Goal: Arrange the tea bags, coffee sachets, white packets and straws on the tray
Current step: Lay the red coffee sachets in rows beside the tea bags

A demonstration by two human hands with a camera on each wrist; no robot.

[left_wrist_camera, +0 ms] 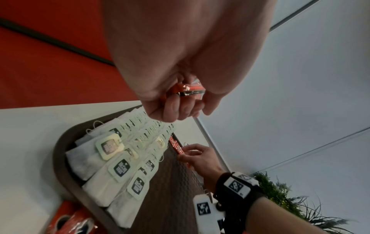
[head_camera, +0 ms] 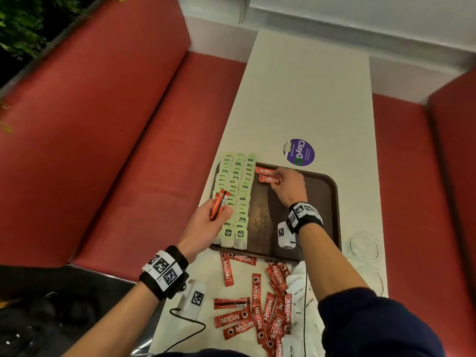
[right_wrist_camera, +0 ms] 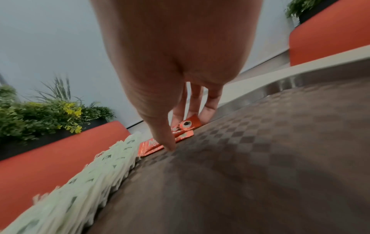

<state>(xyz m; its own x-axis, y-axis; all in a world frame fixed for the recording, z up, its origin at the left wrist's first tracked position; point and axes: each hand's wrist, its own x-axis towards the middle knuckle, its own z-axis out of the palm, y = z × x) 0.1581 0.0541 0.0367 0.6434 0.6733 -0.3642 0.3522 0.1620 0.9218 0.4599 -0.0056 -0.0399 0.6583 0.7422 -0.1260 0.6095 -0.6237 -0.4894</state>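
On tray (head_camera: 332, 202), right hand (head_camera: 289, 186) sets red "NESCAFE" sachet (head_camera: 270, 180).

A long white table (head_camera: 304, 99) carries a brown tray (head_camera: 332, 202), a round purple sticker (head_camera: 300, 152) beyond it, loose red coffee sachets (head_camera: 257, 310) and white packets (head_camera: 301, 287) near, clear glasses (head_camera: 364, 247) right.
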